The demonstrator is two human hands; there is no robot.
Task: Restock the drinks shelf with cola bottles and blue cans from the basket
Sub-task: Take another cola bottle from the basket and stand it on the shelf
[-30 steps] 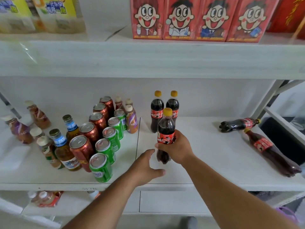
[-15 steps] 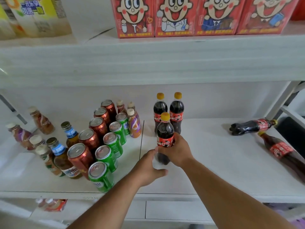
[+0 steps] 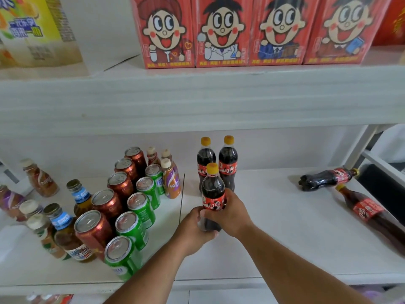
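Both hands were on one upright cola bottle (image 3: pixel 213 198) with a yellow cap: the right hand (image 3: pixel 233 212) wrapped round its labelled middle, the left hand (image 3: pixel 194 230) cupping its base with fingers curled about it. That bottle stood on the white shelf board (image 3: pixel 274 233), just in front of two standing cola bottles (image 3: pixel 217 163) at the back, so the step in hand looked like seating a third bottle to start a second row. Next, by my judgement, both grips would have to loosen without tipping it, and then the hands would go for more stock.

Two more cola bottles (image 3: pixel 341 189) lay on their sides, well to the right of the held bottle; they probably needed standing up. No basket and no blue cans showed in view. Just left of the held bottle, past a seam in the board, stood rows of green cans (image 3: pixel 140 209) and red-brown cans (image 3: pixel 105 207), with small coffee-drink bottles (image 3: pixel 172 181) behind them. The nearest green cans sat close to the left forearm, so a careless withdrawal might knock them. Above the held bottle, red cartoon-faced cartons (image 3: pixel 221 31) lined the upper shelf.
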